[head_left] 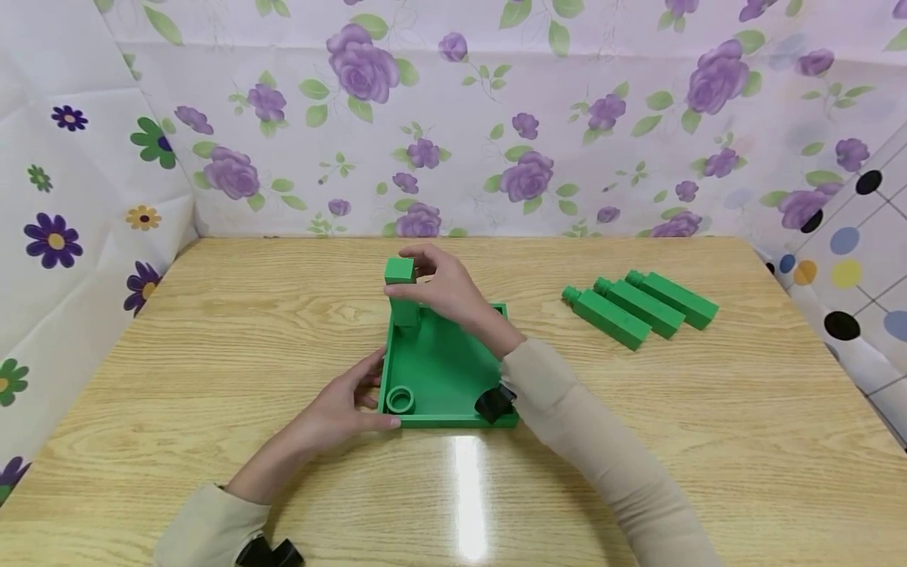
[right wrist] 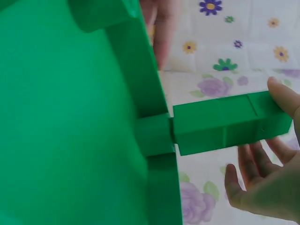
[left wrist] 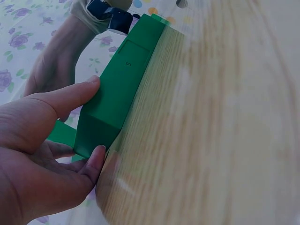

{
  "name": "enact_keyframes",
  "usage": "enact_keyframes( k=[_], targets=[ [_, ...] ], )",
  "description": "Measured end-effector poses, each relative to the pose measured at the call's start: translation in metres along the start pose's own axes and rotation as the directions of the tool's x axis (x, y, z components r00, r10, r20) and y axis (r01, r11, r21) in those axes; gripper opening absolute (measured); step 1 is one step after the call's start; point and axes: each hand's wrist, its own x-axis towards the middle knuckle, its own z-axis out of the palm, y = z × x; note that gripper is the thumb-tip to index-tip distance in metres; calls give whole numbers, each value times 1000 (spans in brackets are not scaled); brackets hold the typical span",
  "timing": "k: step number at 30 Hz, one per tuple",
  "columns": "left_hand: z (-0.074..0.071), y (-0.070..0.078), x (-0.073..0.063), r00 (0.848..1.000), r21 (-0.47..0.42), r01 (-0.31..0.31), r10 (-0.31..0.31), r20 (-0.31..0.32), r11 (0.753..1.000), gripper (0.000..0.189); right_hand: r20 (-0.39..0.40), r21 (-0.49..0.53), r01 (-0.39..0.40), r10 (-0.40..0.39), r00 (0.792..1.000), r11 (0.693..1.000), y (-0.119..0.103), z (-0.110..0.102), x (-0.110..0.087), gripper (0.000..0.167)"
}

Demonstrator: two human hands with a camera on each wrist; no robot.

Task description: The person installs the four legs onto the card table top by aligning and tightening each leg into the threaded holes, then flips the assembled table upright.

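A green square tray-like panel (head_left: 449, 366) with raised edges lies on the table, its inner side up. My left hand (head_left: 338, 411) grips its front left corner, thumb on the front wall (left wrist: 117, 77) in the left wrist view. At the panel's back left corner, a square green leg (head_left: 400, 270) stands upright on a round socket (right wrist: 154, 136). Pinching the leg's upper end is my right hand (head_left: 446, 285), with the thumb on one side and fingers on the other. Another round socket (head_left: 400, 400) shows at the front left corner, and the right forearm partly hides the panel's right side.
Three more green legs (head_left: 609, 317) with narrow round ends lie side by side at the right of the wooden table (head_left: 234, 315). Flowered cloth (head_left: 460, 118) hangs behind the table's back edge. Black wrist cameras sit on both sleeves.
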Motion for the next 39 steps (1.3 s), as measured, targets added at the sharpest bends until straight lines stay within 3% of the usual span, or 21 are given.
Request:
enact_keyframes(
  k=[8,17,22,30,39],
  targets=[
    [0,0,0,1000,20,2,-2,-6,1000,97,231,163,-31,-7,973,986,0,-22,3,61],
    [1,3,0,1000,27,26,-26,-6,999,97,319,346,-55,-63,946,937,6,-30,11,60],
    [1,2,0,999,30,31,-31,-12,999,97,334,352,-55,-70,940,934,7,-31,15,59],
    [-2,4,-1,1000,26,3,-3,-9,1000,97,297,335,-56,-49,954,941,8,-28,17,55],
    [-1,1,-2,1000,22,1,0,-11,1000,97,210,209,13,-57,976,978,6,-21,14,48]
  ],
)
